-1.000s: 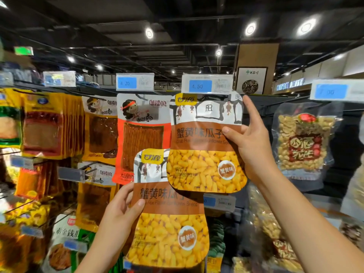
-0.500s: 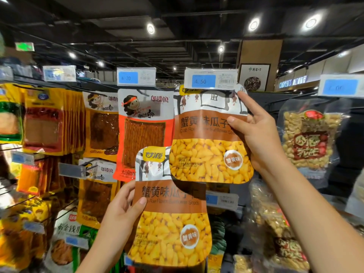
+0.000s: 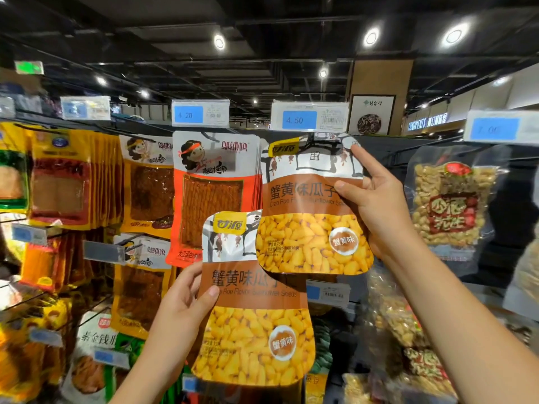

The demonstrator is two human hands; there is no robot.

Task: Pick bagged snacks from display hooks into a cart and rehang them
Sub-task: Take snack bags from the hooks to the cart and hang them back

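Two alike brown-and-yellow bags of crab roe sunflower seeds are up in front of the hook wall. My right hand grips the upper bag by its right edge, thumb on the front, index finger pointing up along its top corner. That bag's top sits just under the 4.50 price tag; the hook itself is hidden behind it. My left hand holds the lower bag by its left edge, thumb across the brown band. The upper bag overlaps the lower one's top right corner.
Orange spicy-strip bags hang just left under the 4.20 tag. More yellow packs fill the left hooks. A clear bag of peanuts hangs at right, with more clear bags below. No cart is in view.
My right hand has raised the upper bag, so its top now reaches the 4.50 tag. The left hand and its bag have kept their place.
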